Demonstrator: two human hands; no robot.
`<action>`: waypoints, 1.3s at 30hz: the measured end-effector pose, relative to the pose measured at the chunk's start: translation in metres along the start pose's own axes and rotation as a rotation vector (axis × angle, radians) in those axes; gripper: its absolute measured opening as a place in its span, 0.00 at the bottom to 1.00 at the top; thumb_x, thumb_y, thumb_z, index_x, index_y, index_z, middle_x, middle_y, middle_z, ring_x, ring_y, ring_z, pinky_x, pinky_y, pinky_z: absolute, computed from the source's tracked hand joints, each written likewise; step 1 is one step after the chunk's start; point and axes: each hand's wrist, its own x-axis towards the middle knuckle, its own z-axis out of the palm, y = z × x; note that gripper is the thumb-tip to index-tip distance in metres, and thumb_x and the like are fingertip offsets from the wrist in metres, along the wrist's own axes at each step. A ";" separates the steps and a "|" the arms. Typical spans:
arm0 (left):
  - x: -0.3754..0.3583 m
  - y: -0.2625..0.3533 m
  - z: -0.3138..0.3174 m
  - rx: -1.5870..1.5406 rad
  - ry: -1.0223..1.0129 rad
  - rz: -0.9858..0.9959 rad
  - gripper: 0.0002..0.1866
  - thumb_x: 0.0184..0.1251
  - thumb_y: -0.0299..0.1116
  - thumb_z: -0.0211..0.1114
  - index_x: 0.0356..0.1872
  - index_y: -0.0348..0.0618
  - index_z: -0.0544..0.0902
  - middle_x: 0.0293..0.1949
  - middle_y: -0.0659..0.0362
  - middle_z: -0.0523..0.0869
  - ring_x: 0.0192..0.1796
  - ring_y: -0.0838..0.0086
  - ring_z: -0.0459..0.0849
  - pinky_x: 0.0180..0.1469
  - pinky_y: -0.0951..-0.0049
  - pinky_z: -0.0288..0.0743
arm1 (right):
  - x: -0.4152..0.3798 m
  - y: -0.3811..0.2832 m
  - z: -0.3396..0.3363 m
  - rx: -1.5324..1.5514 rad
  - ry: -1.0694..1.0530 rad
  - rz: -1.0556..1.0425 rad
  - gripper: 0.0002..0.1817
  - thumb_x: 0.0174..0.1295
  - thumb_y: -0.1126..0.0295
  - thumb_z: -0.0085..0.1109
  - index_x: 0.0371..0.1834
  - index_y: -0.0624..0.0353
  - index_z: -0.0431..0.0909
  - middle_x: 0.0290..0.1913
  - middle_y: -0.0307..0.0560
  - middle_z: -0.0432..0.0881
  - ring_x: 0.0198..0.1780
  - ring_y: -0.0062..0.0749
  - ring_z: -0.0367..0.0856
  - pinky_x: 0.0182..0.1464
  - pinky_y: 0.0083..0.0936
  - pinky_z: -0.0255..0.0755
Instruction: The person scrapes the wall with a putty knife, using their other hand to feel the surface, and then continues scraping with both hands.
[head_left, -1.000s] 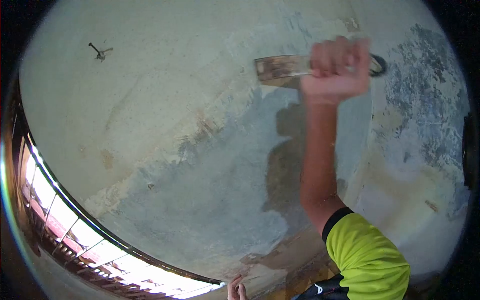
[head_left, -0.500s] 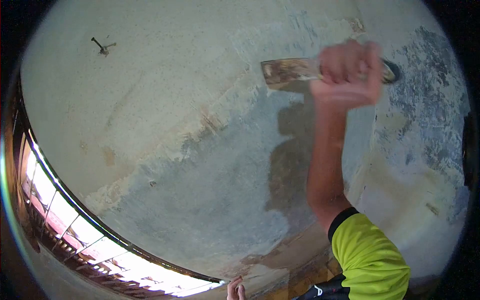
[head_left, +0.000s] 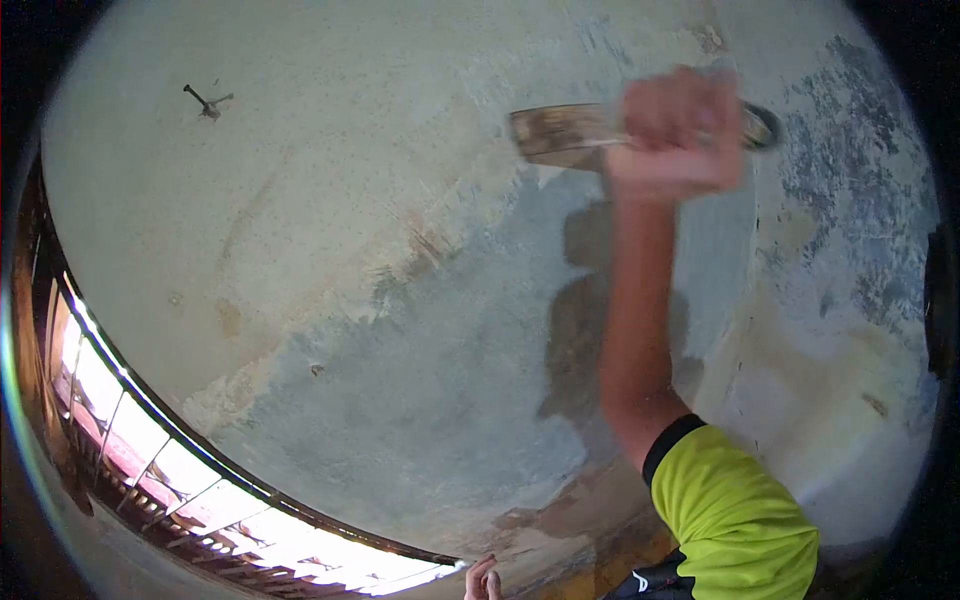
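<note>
My right hand [head_left: 680, 132], blurred by motion, is raised at the upper right with its fingers wrapped round the handle of a scraper [head_left: 560, 134]. The wide, stained blade points left, close to the plastered surface [head_left: 430, 340]; whether it touches cannot be made out. Pale plaster lies above and left of the blade, and a grey-blue patch spreads below it. Only the fingers of my left hand [head_left: 484, 578] show at the bottom edge, apart and holding nothing visible.
A metal hook [head_left: 206, 104] sticks out of the surface at the upper left. A barred opening [head_left: 200, 495] with bright light runs along the lower left. Mottled, dark-stained wall [head_left: 850, 180] is at the right.
My right hand and the scraper have moved slightly left and up. My left hand appears a little further right at the bottom edge, and the whole view has shifted slightly.
</note>
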 end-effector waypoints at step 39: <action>0.016 0.013 -0.008 -0.421 -0.135 -0.400 0.17 0.71 0.30 0.53 0.57 0.34 0.74 0.55 0.53 0.76 0.61 0.69 0.70 0.63 0.71 0.62 | 0.008 -0.019 0.007 0.044 -0.021 -0.061 0.20 0.66 0.61 0.45 0.15 0.46 0.56 0.10 0.30 0.50 0.11 0.16 0.40 0.14 0.18 0.39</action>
